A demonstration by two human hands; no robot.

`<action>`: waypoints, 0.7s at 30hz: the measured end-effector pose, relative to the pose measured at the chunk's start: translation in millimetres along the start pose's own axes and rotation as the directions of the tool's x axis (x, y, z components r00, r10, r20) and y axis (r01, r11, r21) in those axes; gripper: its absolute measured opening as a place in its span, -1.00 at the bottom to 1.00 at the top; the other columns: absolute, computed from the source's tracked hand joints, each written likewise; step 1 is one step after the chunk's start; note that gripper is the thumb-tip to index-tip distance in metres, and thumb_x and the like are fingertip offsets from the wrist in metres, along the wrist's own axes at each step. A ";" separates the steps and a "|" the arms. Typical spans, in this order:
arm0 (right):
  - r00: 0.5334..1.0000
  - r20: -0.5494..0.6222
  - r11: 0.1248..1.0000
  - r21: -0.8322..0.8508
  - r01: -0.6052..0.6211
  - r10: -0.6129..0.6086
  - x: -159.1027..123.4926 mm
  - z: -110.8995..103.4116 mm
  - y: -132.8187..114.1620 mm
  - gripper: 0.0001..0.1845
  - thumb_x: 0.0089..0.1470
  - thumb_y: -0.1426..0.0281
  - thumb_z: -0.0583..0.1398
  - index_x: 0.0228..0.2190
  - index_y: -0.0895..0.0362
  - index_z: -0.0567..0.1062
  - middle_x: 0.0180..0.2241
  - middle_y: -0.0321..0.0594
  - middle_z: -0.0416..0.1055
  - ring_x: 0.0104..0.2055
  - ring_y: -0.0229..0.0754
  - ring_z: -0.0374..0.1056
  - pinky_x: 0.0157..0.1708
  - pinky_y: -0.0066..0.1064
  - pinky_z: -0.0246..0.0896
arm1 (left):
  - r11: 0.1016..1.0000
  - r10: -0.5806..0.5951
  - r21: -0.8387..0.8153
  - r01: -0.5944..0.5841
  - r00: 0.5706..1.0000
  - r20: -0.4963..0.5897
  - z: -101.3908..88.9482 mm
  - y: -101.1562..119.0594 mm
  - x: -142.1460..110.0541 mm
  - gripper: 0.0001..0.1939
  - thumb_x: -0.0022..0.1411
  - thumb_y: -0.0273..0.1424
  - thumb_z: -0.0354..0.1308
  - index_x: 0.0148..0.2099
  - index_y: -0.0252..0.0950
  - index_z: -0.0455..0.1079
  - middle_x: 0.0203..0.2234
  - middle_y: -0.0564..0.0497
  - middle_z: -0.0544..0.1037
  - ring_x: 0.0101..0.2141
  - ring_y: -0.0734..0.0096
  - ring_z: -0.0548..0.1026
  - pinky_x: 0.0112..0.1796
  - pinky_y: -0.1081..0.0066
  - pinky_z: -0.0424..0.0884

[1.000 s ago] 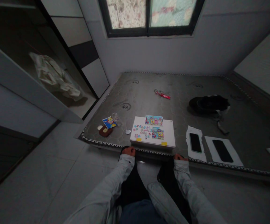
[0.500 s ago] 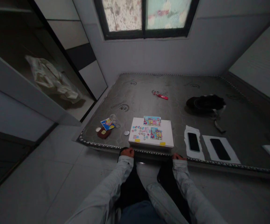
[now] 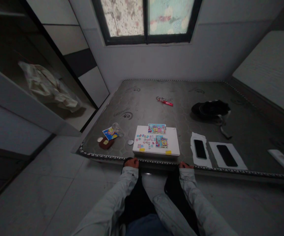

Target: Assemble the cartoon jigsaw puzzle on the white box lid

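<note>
My left hand is curled into a fist at the front edge of the mattress, just below the left front corner of a white box. My right hand lies closed at the same edge, to the right of the box; its fingers show only in part. Nothing shows in either hand. On the box lid are loose puzzle pieces, a partly assembled puzzle section with a yellow cartoon figure, and a cartoon picture card. Two yellow tabs mark its front edge.
Left of the box lie a round silver disc, a brown pouch and a blue card. To the right are two phones on white sheets, a white power strip and a black cap. A red wrapper lies farther back.
The whole view has shifted slightly, so things appear a little farther left and lower. Both hands stay closed at the mattress edge, and the box and puzzle pieces keep their places.
</note>
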State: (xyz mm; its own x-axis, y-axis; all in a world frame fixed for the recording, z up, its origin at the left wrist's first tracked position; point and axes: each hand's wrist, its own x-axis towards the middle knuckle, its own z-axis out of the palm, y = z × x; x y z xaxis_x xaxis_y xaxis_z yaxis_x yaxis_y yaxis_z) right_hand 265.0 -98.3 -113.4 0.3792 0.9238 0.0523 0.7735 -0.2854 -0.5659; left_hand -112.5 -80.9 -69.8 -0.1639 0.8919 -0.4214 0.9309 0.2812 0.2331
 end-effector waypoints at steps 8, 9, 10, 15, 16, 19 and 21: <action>0.997 -0.013 0.997 0.014 -0.082 0.082 1.5 0.8 -2.8 -0.66 0.15 0.26 0.10 -0.62 0.02 0.43 -0.64 -0.19 0.39 -0.49 -0.04 0.26 -0.18 -0.13 0.16 | 1.000 -0.009 -0.024 0.009 1.000 -0.005 0.7 0.0 0.7 -0.67 0.43 -0.19 0.20 0.10 -0.28 0.48 0.02 -0.11 0.57 -0.02 0.23 0.56 0.01 0.11 0.54; 0.996 -0.010 0.996 0.016 -0.084 0.084 1.5 0.5 -3.0 -0.67 0.15 0.27 0.11 -0.61 0.02 0.45 -0.63 -0.17 0.41 -0.48 -0.04 0.27 -0.17 -0.13 0.16 | 1.000 -0.010 -0.025 0.010 1.000 -0.004 0.9 0.1 0.9 -0.67 0.43 -0.19 0.20 0.10 -0.29 0.48 0.02 -0.11 0.57 -0.02 0.23 0.56 0.01 0.11 0.54; 0.997 -0.005 0.996 0.018 -0.083 0.083 1.3 0.2 -3.1 -0.68 0.14 0.28 0.13 -0.61 0.03 0.45 -0.61 -0.17 0.42 -0.47 -0.04 0.27 -0.16 -0.13 0.16 | 1.000 -0.011 -0.026 0.011 1.000 -0.002 1.1 0.2 1.0 -0.66 0.43 -0.19 0.20 0.10 -0.29 0.48 0.02 -0.11 0.57 -0.03 0.24 0.56 0.01 0.11 0.54; 0.997 0.031 0.997 0.016 -0.071 0.070 0.3 -2.8 -5.0 -0.66 0.14 0.34 0.18 -0.66 0.02 0.42 -0.63 -0.21 0.39 -0.52 -0.10 0.21 -0.18 -0.16 0.12 | 1.000 -0.008 -0.025 0.008 1.000 0.001 2.3 0.1 1.6 -0.67 0.43 -0.20 0.20 0.11 -0.29 0.48 0.02 -0.11 0.57 -0.02 0.23 0.56 0.01 0.11 0.54; 0.997 0.033 0.997 0.015 -0.069 0.069 0.1 -3.5 -5.6 -0.65 0.15 0.35 0.18 -0.67 0.01 0.40 -0.64 -0.22 0.38 -0.52 -0.10 0.21 -0.19 -0.17 0.11 | 1.000 -0.005 -0.025 0.005 1.000 0.001 2.4 -0.1 1.8 -0.67 0.43 -0.20 0.20 0.11 -0.28 0.48 0.02 -0.11 0.57 -0.02 0.23 0.56 0.01 0.11 0.54; 0.997 0.026 0.997 0.011 -0.072 0.072 -0.1 -5.1 -7.8 -0.62 0.15 0.35 0.17 -0.69 0.00 0.36 -0.66 -0.22 0.34 -0.52 -0.09 0.20 -0.23 -0.17 0.10 | 1.000 0.001 -0.028 -0.001 1.000 0.002 2.9 -0.7 2.8 -0.67 0.43 -0.20 0.20 0.11 -0.28 0.48 0.02 -0.11 0.57 -0.02 0.23 0.56 0.01 0.11 0.54; 0.997 0.016 0.997 0.008 -0.081 0.081 0.2 -5.7 -8.8 -0.62 0.14 0.35 0.16 -0.69 -0.01 0.35 -0.68 -0.23 0.32 -0.52 -0.08 0.19 -0.24 -0.17 0.09 | 1.000 -0.001 -0.031 0.001 1.000 0.002 3.4 -1.0 3.0 -0.67 0.43 -0.20 0.20 0.10 -0.28 0.48 0.02 -0.11 0.57 -0.02 0.23 0.56 0.01 0.11 0.54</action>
State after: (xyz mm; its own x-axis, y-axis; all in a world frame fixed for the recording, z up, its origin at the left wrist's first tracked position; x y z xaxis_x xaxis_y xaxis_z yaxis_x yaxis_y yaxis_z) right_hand 261.1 -97.1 -103.7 0.4319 0.9019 -0.0071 0.7364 -0.3572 -0.5745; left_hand -112.9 -79.6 -74.2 -0.1642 0.8911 -0.4231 0.9203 0.2928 0.2594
